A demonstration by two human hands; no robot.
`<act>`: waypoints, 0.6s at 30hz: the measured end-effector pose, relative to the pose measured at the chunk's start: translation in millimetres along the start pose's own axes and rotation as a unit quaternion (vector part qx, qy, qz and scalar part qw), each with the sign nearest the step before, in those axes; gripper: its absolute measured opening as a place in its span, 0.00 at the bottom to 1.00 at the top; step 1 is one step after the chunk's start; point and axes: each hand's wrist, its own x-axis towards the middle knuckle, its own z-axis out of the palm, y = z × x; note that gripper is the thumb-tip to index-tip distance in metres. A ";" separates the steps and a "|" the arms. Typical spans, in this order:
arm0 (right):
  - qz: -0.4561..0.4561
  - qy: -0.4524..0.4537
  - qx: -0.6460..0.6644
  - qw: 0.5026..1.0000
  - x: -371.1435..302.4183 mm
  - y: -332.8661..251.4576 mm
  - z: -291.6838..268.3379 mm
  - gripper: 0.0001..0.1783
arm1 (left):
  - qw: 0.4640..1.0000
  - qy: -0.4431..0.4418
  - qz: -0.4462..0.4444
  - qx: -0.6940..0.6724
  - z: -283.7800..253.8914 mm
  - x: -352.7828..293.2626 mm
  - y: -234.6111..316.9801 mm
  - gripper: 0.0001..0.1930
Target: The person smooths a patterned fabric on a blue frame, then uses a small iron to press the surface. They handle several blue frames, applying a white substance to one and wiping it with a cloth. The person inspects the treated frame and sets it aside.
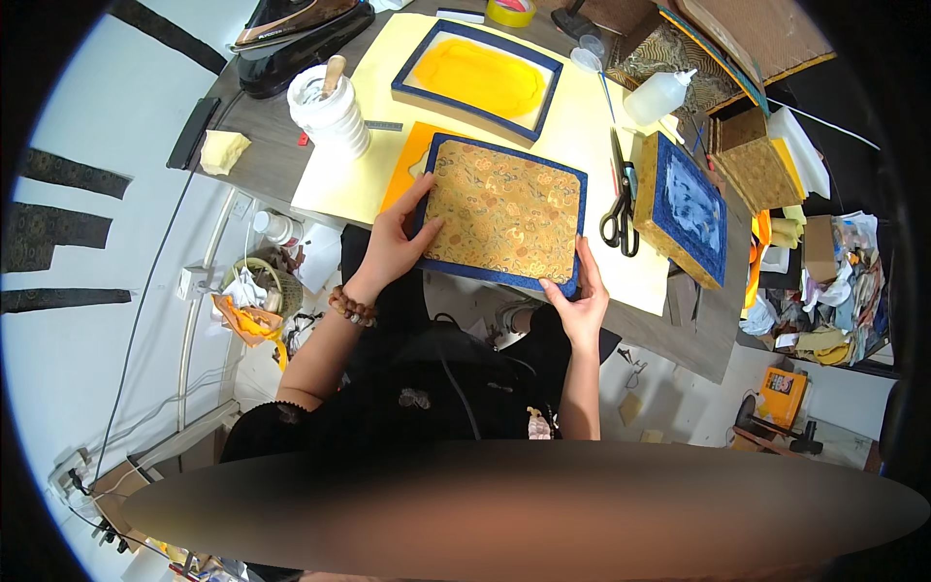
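Observation:
Between my two hands is a flat rectangular panel (504, 209) covered in gold floral brocade with a dark blue border, tilted over the table's near edge. My left hand (398, 238) grips its left side, thumb lying on the brocade. My right hand (582, 301) holds the lower right corner, thumb on the blue border. Partly under the panel lies an orange sheet (402, 179). Beyond it rests a shallow tray-like box (549, 97) with a blue rim and a yellow patch inside. Black-handled scissors (621, 221) lie to the right, beside a blue box with gold sides (693, 209).
Pale yellow paper (335, 189) covers much of the table. A white jar (330, 116) with a wooden-handled tool stands at left, near a yellow sponge-like piece (224, 152) and an iron (291, 39). A squeeze bottle (659, 97) and a brocade box (756, 160) are at right.

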 end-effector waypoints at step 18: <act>0.006 0.005 0.034 0.999 0.7 -3.6 2.2 0.52 | 0.974 -0.102 0.068 0.190 -33.3 18.8 20.7 0.21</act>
